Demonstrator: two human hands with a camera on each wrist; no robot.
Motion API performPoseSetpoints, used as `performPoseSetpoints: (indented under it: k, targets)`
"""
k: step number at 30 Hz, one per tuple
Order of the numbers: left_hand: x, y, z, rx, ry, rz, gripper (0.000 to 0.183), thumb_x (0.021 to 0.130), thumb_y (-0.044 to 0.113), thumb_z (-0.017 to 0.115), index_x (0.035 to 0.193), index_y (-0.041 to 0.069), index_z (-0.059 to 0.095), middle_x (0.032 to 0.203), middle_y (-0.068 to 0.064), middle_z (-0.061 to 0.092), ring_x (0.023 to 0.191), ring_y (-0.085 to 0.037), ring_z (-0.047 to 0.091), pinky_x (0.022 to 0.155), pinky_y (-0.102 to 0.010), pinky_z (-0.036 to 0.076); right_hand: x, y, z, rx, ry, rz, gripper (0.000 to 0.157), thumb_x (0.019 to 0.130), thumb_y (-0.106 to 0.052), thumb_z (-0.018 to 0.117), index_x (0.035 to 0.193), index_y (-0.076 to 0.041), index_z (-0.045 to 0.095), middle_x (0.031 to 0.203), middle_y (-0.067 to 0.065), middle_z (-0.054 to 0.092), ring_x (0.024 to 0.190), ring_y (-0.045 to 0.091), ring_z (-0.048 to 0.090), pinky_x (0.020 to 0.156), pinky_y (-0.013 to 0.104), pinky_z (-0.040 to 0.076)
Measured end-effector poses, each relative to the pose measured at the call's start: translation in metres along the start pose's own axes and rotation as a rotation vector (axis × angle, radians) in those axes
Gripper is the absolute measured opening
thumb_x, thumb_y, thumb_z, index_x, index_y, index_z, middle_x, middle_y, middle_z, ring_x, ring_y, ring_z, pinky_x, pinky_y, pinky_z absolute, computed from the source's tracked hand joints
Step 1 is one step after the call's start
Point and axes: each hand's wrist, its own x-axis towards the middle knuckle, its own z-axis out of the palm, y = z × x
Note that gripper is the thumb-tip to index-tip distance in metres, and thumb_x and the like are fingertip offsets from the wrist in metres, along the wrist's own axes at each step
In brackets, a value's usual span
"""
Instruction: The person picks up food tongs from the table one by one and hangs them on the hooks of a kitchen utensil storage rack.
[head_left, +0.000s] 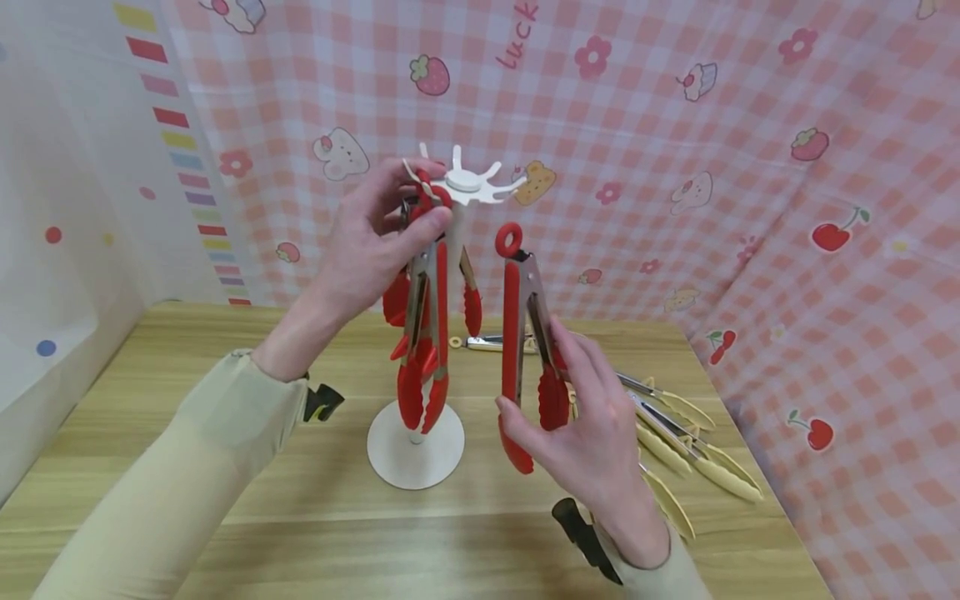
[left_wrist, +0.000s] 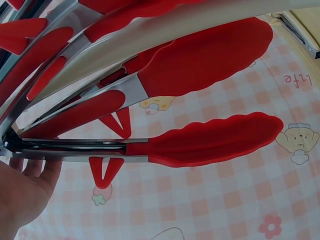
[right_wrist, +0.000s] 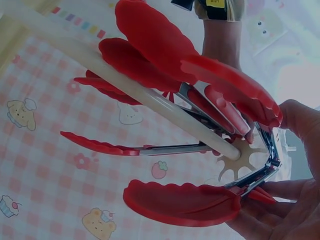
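Observation:
A white rack [head_left: 465, 179] with hooked arms around its top stands on a round base [head_left: 417, 471]. Several red-tipped tongs [head_left: 437, 308] hang from its left and back sides. My left hand [head_left: 363, 246] is at the rack's top left, thumb and fingers pinching the ring end of hanging tongs by a hook. To the right of the pole, my right hand [head_left: 588, 429] holds another pair of red tongs [head_left: 512, 333] upright, ring end up and arms spread, between thumb and fingers. In the right wrist view, their scalloped red heads [right_wrist: 182, 202] show near my fingers.
Several cream-yellow tongs [head_left: 705, 467] lie on the right of the wooden table [head_left: 285, 500], partly behind my right hand. Another pair [head_left: 491, 342] lies behind the rack. Pink checked cloth [head_left: 360, 92] hangs at the back and right.

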Motion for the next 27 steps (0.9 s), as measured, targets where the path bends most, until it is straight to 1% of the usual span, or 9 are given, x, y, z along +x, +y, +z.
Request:
performPoseSetpoints:
  k: [3,7,12,15,22,24,27]
  targets:
    - [0.000,0.000,0.000,0.002,0.002,0.000,0.046,0.097,0.007,0.066,0.142,0.002,0.056,0.115,0.014,0.064,0.115,-0.017,0.062,0.096,-0.036,0.051,0.003,-0.003,-0.001,-0.003,-0.008,0.003,0.085,0.075,-0.021,0.089,0.150,-0.001,0.054,0.124,0.018,0.070,0.096,0.025,0.073,0.074,0.039,0.063]
    - [0.000,-0.001,0.000,0.004,-0.001,-0.012,0.046,0.097,0.008,0.066,0.141,0.003,0.056,0.119,0.012,0.064,0.115,-0.017,0.061,0.099,-0.038,0.050,0.007,-0.006,-0.001,-0.010,0.002,-0.017,0.085,0.074,-0.020,0.089,0.150,-0.001,0.054,0.124,0.018,0.070,0.095,0.025,0.072,0.074,0.039,0.063]
    - [0.000,-0.001,0.000,-0.003,-0.001,-0.014,0.046,0.097,0.008,0.065,0.141,0.002,0.056,0.122,0.010,0.065,0.117,-0.017,0.061,0.099,-0.039,0.049,0.012,-0.007,0.003,-0.030,0.020,-0.042,0.082,0.074,-0.019,0.089,0.148,-0.002,0.056,0.122,0.018,0.070,0.087,0.024,0.068,0.064,0.036,0.059]
    - [0.000,-0.001,0.000,-0.009,-0.001,-0.012,0.046,0.097,0.009,0.065,0.141,0.002,0.056,0.122,0.008,0.065,0.117,-0.017,0.061,0.099,-0.041,0.049,0.015,-0.008,0.004,-0.044,0.016,-0.041,0.083,0.074,-0.018,0.089,0.148,-0.002,0.056,0.121,0.018,0.070,0.082,0.024,0.065,0.059,0.034,0.055]
    - [0.001,-0.001,0.001,-0.010,-0.003,-0.011,0.045,0.096,0.008,0.065,0.140,0.003,0.057,0.130,-0.008,0.066,0.116,-0.017,0.061,0.100,-0.042,0.049,0.022,-0.011,0.004,-0.097,0.003,-0.045,0.084,0.075,-0.020,0.090,0.149,-0.002,0.055,0.120,0.019,0.070,0.073,0.022,0.058,0.056,0.033,0.052]
    - [0.000,-0.001,0.001,-0.011,-0.002,-0.008,0.045,0.096,0.009,0.065,0.140,0.003,0.056,0.129,-0.008,0.066,0.116,-0.017,0.062,0.100,-0.041,0.050,0.024,-0.012,0.005,-0.111,0.004,-0.045,0.083,0.075,-0.021,0.089,0.148,-0.001,0.055,0.121,0.019,0.070,0.073,0.021,0.058,0.056,0.032,0.052]
    - [0.000,-0.001,0.001,-0.018,0.000,-0.005,0.045,0.096,0.009,0.066,0.140,0.002,0.056,0.124,0.000,0.067,0.116,-0.017,0.062,0.098,-0.040,0.050,0.026,-0.013,0.005,-0.124,0.005,-0.041,0.082,0.076,-0.021,0.089,0.148,-0.001,0.056,0.122,0.019,0.070,0.073,0.021,0.058,0.056,0.031,0.051]
